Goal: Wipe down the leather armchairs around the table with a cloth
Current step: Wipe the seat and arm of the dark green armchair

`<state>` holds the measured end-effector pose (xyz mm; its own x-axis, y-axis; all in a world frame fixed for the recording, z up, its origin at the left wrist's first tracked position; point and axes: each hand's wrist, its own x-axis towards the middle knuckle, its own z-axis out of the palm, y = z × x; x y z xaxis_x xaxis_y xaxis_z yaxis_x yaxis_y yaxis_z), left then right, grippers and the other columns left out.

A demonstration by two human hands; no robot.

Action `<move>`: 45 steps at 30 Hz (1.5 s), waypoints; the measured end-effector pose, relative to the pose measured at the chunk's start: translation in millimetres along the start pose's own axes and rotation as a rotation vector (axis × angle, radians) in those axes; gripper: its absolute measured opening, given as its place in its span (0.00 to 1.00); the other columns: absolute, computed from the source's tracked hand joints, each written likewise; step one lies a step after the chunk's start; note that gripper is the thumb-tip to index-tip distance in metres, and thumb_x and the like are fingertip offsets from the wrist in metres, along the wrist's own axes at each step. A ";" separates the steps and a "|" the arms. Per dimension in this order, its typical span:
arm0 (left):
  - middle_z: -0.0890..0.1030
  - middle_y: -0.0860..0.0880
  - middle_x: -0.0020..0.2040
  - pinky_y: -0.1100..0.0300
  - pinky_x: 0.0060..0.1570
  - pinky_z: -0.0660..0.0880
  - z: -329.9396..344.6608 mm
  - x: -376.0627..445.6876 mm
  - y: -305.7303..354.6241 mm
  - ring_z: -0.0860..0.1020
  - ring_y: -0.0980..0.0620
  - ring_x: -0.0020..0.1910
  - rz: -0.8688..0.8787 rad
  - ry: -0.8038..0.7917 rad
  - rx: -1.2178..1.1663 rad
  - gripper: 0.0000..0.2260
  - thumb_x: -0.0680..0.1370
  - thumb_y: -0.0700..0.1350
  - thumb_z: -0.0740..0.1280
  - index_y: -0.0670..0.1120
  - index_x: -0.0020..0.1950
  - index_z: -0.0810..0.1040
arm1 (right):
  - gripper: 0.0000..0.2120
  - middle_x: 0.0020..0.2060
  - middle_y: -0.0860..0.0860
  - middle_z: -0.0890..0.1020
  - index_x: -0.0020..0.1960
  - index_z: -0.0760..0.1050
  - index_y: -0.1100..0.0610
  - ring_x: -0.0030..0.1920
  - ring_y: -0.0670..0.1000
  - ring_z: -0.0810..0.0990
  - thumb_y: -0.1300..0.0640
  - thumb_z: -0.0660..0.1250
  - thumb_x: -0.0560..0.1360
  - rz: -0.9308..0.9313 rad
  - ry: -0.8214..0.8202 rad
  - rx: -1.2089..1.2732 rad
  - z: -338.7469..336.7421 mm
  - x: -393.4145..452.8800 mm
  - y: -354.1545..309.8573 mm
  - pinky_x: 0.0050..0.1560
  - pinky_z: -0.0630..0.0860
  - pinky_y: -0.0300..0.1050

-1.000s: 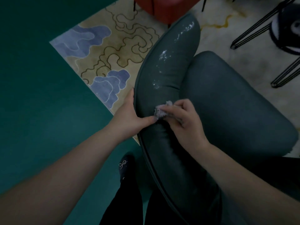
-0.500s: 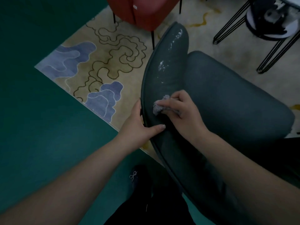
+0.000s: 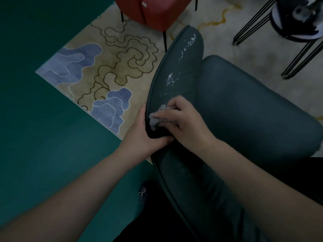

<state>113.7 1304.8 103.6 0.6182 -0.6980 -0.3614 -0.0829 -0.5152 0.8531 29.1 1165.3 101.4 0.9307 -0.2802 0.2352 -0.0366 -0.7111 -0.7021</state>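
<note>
Right hand [image 3: 185,123] pinching cloth [image 3: 154,122] against armchair [image 3: 176,70] backrest, left hand [image 3: 141,135] just beside, gripping its edge.

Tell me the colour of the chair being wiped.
Dark grey-green armchair, seen best in the head view.

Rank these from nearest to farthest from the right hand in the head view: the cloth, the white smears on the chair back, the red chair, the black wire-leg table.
1. cloth: held in the right hand, pressed on the dark armchair's back.
2. white smears: just beyond the hand, up the back.
3. red chair and black wire-leg table: top centre and top right; too close to call.
</note>
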 end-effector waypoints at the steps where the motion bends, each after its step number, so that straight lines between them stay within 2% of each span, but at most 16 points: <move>1: 0.73 0.65 0.65 0.67 0.61 0.71 0.5 -0.1 -0.2 0.72 0.66 0.63 -0.018 -0.003 0.009 0.47 0.62 0.57 0.78 0.60 0.75 0.56 | 0.10 0.43 0.59 0.74 0.54 0.83 0.56 0.43 0.54 0.74 0.62 0.70 0.72 -0.017 0.010 -0.032 -1.4 11.9 3.8 0.44 0.72 0.44; 3: 0.69 0.59 0.70 0.56 0.68 0.70 -1.0 0.2 -1.2 0.69 0.61 0.67 -0.023 -0.002 0.030 0.50 0.62 0.57 0.79 0.57 0.77 0.54 | 0.10 0.43 0.61 0.75 0.54 0.82 0.58 0.44 0.59 0.74 0.62 0.70 0.73 -0.005 0.064 -0.085 -1.4 44.5 16.2 0.44 0.73 0.49; 5: 0.68 0.60 0.72 0.55 0.69 0.69 -2.8 2.4 0.9 0.69 0.61 0.68 -0.030 0.004 0.053 0.51 0.62 0.59 0.78 0.58 0.77 0.53 | 0.11 0.45 0.60 0.74 0.56 0.82 0.57 0.47 0.59 0.73 0.60 0.69 0.74 0.101 0.126 -0.105 -3.0 73.1 30.5 0.49 0.73 0.51; 7: 0.66 0.60 0.73 0.55 0.69 0.68 -4.1 9.3 5.4 0.68 0.60 0.69 -0.050 0.016 0.063 0.50 0.63 0.60 0.77 0.59 0.78 0.52 | 0.12 0.46 0.58 0.74 0.57 0.81 0.55 0.49 0.58 0.73 0.60 0.69 0.74 0.165 0.193 -0.091 -3.5 85.6 42.6 0.52 0.72 0.48; 9: 0.65 0.59 0.74 0.56 0.70 0.67 -5.1 21.5 10.8 0.66 0.59 0.70 -0.053 0.032 0.063 0.48 0.66 0.58 0.76 0.57 0.79 0.52 | 0.13 0.45 0.57 0.74 0.58 0.81 0.55 0.48 0.56 0.73 0.60 0.70 0.73 0.136 0.232 -0.065 -1.0 81.0 46.3 0.52 0.72 0.45; 13: 0.65 0.60 0.73 0.71 0.64 0.63 -4.7 54.4 22.8 0.65 0.61 0.70 -0.007 0.085 0.094 0.40 0.72 0.52 0.73 0.56 0.78 0.53 | 0.17 0.46 0.53 0.72 0.61 0.78 0.53 0.48 0.53 0.74 0.61 0.70 0.73 0.162 0.255 0.071 -3.6 64.5 57.8 0.54 0.72 0.43; 17: 0.60 0.55 0.77 0.62 0.70 0.61 9.2 75.7 28.5 0.60 0.57 0.74 -0.011 0.184 0.202 0.42 0.72 0.57 0.71 0.54 0.79 0.51 | 0.20 0.49 0.47 0.72 0.65 0.74 0.48 0.51 0.41 0.74 0.59 0.68 0.74 0.356 0.314 0.211 -13.3 71.9 72.8 0.56 0.68 0.29; 20: 0.61 0.57 0.76 0.65 0.65 0.60 16.8 74.9 25.9 0.61 0.58 0.73 0.003 0.244 0.244 0.42 0.71 0.61 0.70 0.57 0.78 0.51 | 0.20 0.51 0.40 0.74 0.64 0.72 0.46 0.53 0.37 0.75 0.57 0.69 0.73 0.474 0.396 0.290 -15.8 81.4 76.2 0.57 0.70 0.30; 24: 0.62 0.57 0.76 0.62 0.66 0.63 16.7 75.0 23.1 0.63 0.57 0.73 0.029 0.267 0.294 0.40 0.71 0.62 0.68 0.58 0.78 0.51 | 0.17 0.50 0.49 0.72 0.60 0.78 0.51 0.51 0.47 0.74 0.58 0.71 0.72 0.291 0.332 0.146 -12.4 81.4 75.1 0.58 0.73 0.40; 26: 0.63 0.57 0.76 0.61 0.66 0.64 17.4 76.2 23.4 0.64 0.56 0.72 0.037 0.276 0.318 0.39 0.72 0.63 0.66 0.58 0.78 0.52 | 0.17 0.49 0.50 0.72 0.60 0.78 0.53 0.50 0.48 0.74 0.59 0.71 0.72 0.240 0.294 0.090 -13.8 84.1 84.2 0.58 0.71 0.38; 30: 0.65 0.55 0.75 0.62 0.61 0.64 19.9 74.6 23.7 0.66 0.54 0.71 0.033 0.282 0.375 0.37 0.73 0.63 0.63 0.58 0.78 0.51 | 0.16 0.48 0.50 0.71 0.60 0.79 0.52 0.48 0.44 0.72 0.60 0.71 0.73 0.348 0.347 0.141 -17.7 86.0 87.4 0.56 0.70 0.33; 32: 0.68 0.54 0.72 0.60 0.59 0.67 20.4 75.9 23.9 0.70 0.52 0.68 0.022 0.280 0.394 0.37 0.73 0.62 0.63 0.57 0.78 0.53 | 0.16 0.48 0.52 0.71 0.59 0.79 0.52 0.48 0.45 0.71 0.59 0.71 0.72 0.184 0.255 0.104 -11.5 82.1 73.6 0.53 0.70 0.33; 34: 0.71 0.54 0.70 0.57 0.56 0.72 19.9 76.6 24.3 0.73 0.51 0.65 0.012 0.281 0.412 0.36 0.71 0.61 0.62 0.57 0.77 0.55 | 0.14 0.46 0.55 0.73 0.58 0.80 0.53 0.47 0.50 0.71 0.59 0.70 0.72 0.015 0.161 0.042 -6.1 82.0 66.3 0.49 0.71 0.39; 37: 0.68 0.54 0.72 0.57 0.59 0.71 20.2 74.8 24.8 0.71 0.52 0.67 0.023 0.291 0.429 0.35 0.73 0.65 0.60 0.58 0.78 0.52 | 0.14 0.46 0.56 0.73 0.58 0.81 0.54 0.47 0.53 0.73 0.61 0.72 0.72 0.141 0.266 0.017 -13.0 94.7 80.2 0.49 0.74 0.49; 40: 0.66 0.54 0.74 0.60 0.59 0.67 20.9 73.6 24.7 0.70 0.52 0.68 0.018 0.296 0.439 0.37 0.73 0.65 0.59 0.58 0.78 0.50 | 0.15 0.47 0.54 0.71 0.58 0.80 0.53 0.47 0.51 0.73 0.60 0.72 0.72 0.257 0.342 0.056 -15.6 86.6 87.2 0.51 0.75 0.49; 45: 0.66 0.53 0.74 0.55 0.59 0.71 19.7 73.5 25.0 0.70 0.52 0.68 0.018 0.288 0.451 0.36 0.73 0.65 0.59 0.59 0.78 0.49 | 0.14 0.46 0.55 0.72 0.57 0.81 0.53 0.46 0.53 0.72 0.57 0.71 0.71 0.098 0.270 0.046 -4.7 74.0 73.3 0.48 0.73 0.46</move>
<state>141.7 1230.8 91.0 0.7979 -0.5765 -0.1762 -0.3840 -0.7113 0.5888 93.6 1089.4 70.5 0.7927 -0.5121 0.3309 -0.0992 -0.6438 -0.7588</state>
